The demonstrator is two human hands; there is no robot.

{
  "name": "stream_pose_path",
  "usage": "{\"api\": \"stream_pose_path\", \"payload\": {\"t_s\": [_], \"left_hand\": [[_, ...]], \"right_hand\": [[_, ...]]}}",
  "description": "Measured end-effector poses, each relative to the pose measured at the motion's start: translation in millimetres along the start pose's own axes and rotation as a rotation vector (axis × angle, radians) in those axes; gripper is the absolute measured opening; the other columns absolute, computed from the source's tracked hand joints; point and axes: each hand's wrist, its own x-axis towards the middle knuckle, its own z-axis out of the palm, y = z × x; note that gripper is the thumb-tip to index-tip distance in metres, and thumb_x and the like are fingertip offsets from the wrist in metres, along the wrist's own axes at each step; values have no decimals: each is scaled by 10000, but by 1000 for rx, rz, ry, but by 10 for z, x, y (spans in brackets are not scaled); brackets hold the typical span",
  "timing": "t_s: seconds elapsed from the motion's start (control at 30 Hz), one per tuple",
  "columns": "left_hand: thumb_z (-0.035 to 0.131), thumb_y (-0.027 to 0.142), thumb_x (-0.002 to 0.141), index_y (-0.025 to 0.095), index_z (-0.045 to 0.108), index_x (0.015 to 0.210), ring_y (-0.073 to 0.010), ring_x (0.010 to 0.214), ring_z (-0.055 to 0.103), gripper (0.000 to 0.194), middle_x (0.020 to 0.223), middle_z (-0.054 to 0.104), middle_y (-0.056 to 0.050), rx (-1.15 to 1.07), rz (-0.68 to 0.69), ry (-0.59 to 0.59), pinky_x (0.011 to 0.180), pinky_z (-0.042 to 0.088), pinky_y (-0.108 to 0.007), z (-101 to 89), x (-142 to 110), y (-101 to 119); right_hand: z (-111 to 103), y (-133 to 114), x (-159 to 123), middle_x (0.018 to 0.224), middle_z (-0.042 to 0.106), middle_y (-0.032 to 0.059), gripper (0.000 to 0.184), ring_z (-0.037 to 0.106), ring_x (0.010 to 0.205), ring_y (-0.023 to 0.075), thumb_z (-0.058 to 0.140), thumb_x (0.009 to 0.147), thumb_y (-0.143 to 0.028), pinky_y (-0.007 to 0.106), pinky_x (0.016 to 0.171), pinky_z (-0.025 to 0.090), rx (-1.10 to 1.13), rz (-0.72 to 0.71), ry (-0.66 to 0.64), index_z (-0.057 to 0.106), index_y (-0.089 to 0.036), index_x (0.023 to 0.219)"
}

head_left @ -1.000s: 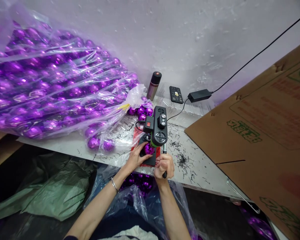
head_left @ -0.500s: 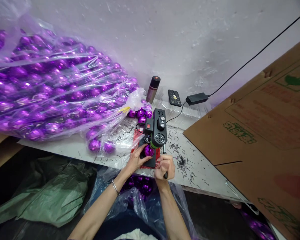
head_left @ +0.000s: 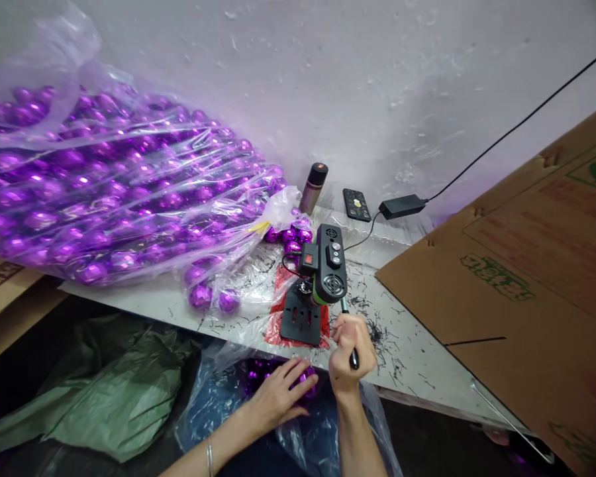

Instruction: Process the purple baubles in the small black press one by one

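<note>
Purple ball (head_left: pixel 306 383) at lower centre of the frame, partly covered by the left hand (head_left: pixel 277 395), its fingers spread, whether pinching cannot be told, lever handle (head_left: pixel 354 360) clasped by the right hand (head_left: pixel 350 344), below the black machine (head_left: pixel 330 265)

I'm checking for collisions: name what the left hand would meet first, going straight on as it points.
Probably the purple ball right at the left hand; beyond it in the picture is the right hand, gripping a black handle, though depth is unclear.
</note>
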Motion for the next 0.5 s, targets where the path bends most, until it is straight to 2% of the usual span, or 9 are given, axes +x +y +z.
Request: {"api": "stream_pose_path", "payload": {"t_s": [0.07,0.1,0.17,0.2,0.27,0.33,0.37,0.43,0.5], "left_hand": [[781,521,845,204,494,1490,-388,1352,603,774,1444,618,-233,-40,20,-24,1048,579,-532,-1,-4,34],[739,498,886,214,499,1490,-381,1377,582,710,1458,612,-218,-65,29,-14,1072,562,-544,-32,49,3],[589,332,985,242,523,1481,-334,1411,557,508,1471,615,-169,-101,-14,71,1120,529,-546,-160,276,-167],[501,227,1000,243,540,1468,-308,1421,550,470,1469,620,-151,-108,-87,147,1139,516,-539,-254,448,-305],[403,138,992,256,613,1389,-264,1383,586,464,1424,653,-116,-129,-348,338,1172,493,-522,-481,885,-662],[455,171,974,202,642,1328,-282,1383,577,403,1394,661,-139,-171,-710,472,1202,448,-514,-716,1377,-1064],[493,207,969,185,639,1315,-286,1390,567,377,1412,650,-150,-210,-892,470,1209,428,-494,-818,1611,-1256],[488,318,994,112,624,1311,-338,1360,588,402,1392,652,-226,-239,-1018,451,1162,440,-511,-962,2003,-1582],[461,461,1008,71,667,1207,-396,1317,616,484,1293,692,-288,-271,-1108,418,1096,461,-526,-1018,2259,-1808]], "right_hand": [[-1,21,-9,673,557,-7,343,555,619,126,436,994,-112,284,561,388,-7,0,-2,500,-210,671],[-2,26,-9,667,551,-9,343,557,620,127,435,994,-112,283,559,388,-9,-3,-7,498,-211,672],[-3,32,-10,660,540,-12,346,565,635,129,436,994,-112,280,568,396,-7,-12,-11,489,-214,668],[-1,33,-13,660,537,-13,349,568,644,130,437,994,-111,278,574,400,-5,-15,-9,484,-214,665],[7,36,-25,665,538,-11,352,568,651,128,437,994,-105,274,579,401,-6,-14,-1,482,-212,662],[17,38,-38,667,537,-10,349,558,637,125,432,993,-100,273,566,390,-6,-8,9,485,-210,666],[21,38,-42,661,531,-12,349,553,628,126,428,992,-100,274,559,386,-5,-8,11,485,-211,667],[24,35,-44,655,524,-12,349,548,621,130,424,987,-100,279,552,384,-7,-9,13,478,-215,662],[21,29,-37,653,524,-13,349,546,619,131,425,978,-93,280,549,382,-14,-20,7,470,-217,655]]}}
